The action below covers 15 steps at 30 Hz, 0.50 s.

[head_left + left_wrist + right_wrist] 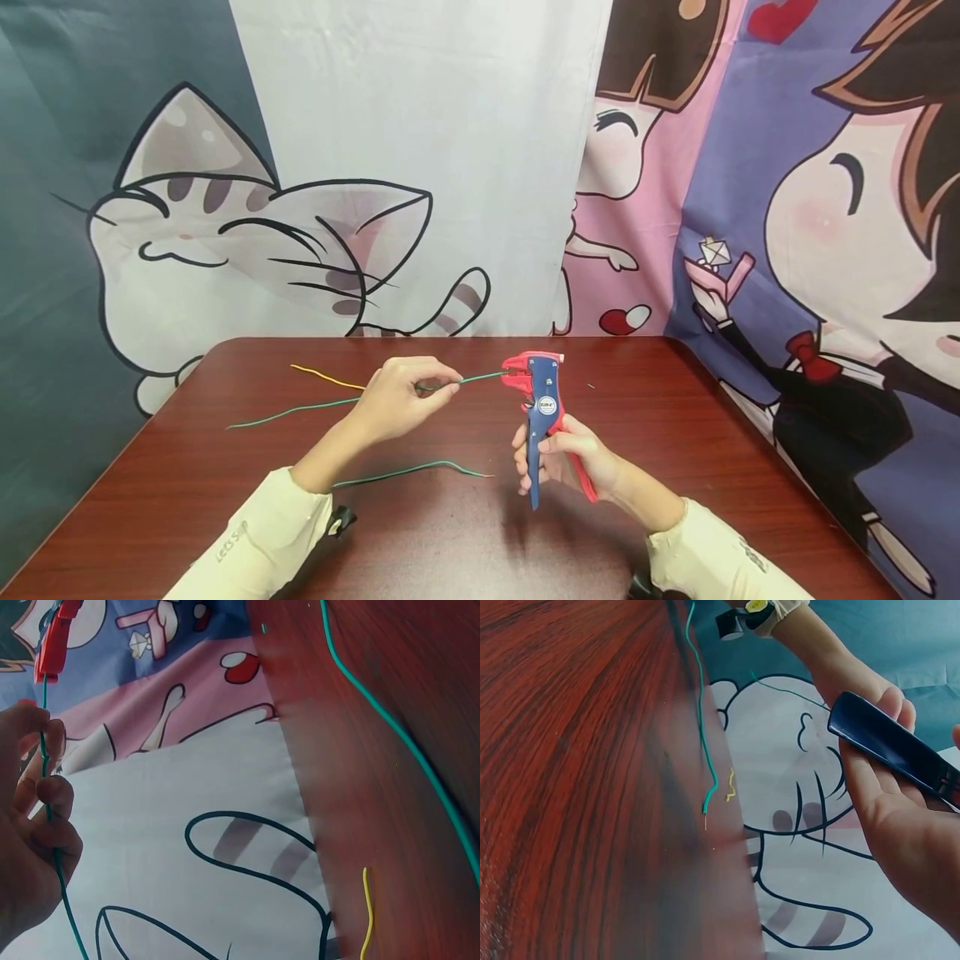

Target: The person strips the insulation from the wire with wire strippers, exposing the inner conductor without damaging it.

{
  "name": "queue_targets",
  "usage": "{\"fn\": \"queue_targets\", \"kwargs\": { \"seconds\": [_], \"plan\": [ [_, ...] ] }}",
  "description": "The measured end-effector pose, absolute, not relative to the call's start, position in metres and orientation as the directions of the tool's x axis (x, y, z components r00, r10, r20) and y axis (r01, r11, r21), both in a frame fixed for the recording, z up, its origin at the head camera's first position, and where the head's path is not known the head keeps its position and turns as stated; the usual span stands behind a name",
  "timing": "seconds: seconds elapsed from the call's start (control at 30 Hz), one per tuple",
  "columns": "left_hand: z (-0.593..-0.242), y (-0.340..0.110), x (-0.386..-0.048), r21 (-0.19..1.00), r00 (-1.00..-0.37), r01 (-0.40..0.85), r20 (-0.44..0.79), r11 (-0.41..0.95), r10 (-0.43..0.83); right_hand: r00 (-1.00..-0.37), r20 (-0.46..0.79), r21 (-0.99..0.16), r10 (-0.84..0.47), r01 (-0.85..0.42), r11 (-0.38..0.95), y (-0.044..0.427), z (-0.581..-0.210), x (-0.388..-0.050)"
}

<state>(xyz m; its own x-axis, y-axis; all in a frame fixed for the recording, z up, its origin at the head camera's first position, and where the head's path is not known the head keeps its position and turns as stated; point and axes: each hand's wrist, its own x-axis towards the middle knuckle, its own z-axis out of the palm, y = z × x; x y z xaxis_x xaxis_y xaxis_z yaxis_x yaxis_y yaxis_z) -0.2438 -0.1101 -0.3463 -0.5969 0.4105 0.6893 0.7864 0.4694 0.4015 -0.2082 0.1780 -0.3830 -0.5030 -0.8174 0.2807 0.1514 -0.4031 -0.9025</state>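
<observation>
Green wire (482, 377) pinched by the left hand (405, 398), thumb against fingers, its end reaching the red jaws of the stripper (543, 402); the right hand (585, 454) grips that by its handles over the table (450, 542). Farther out I log a loose wire (444, 462), bare-tipped, lying nearer my head camera, and a yellow wire (327, 377) beyond the left hand.

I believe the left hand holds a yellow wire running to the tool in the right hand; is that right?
Not quite: the wire in the left hand is green, as the head view shows, running to the tool in the right hand.
</observation>
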Motion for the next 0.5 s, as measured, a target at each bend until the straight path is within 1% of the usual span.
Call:
{"fn": "queue_targets", "kwargs": {
  "seconds": [0.17, 0.5],
  "plan": [
    [-0.3465, -0.1061, -0.2421, 0.404, -0.586, 0.798, 0.691, 0.446, 0.422, -0.486, 0.279, -0.9, -0.828, 0.17, -0.403, 0.176, -0.3846, -0.2088],
    [-0.3477, -0.1032, -0.24, 0.411, -0.617, 0.776, 0.656, 0.479, 0.435, -0.47, 0.266, -0.896, -0.842, 0.201, -0.395, 0.1748, -0.385, -0.2088]
  ]
}}
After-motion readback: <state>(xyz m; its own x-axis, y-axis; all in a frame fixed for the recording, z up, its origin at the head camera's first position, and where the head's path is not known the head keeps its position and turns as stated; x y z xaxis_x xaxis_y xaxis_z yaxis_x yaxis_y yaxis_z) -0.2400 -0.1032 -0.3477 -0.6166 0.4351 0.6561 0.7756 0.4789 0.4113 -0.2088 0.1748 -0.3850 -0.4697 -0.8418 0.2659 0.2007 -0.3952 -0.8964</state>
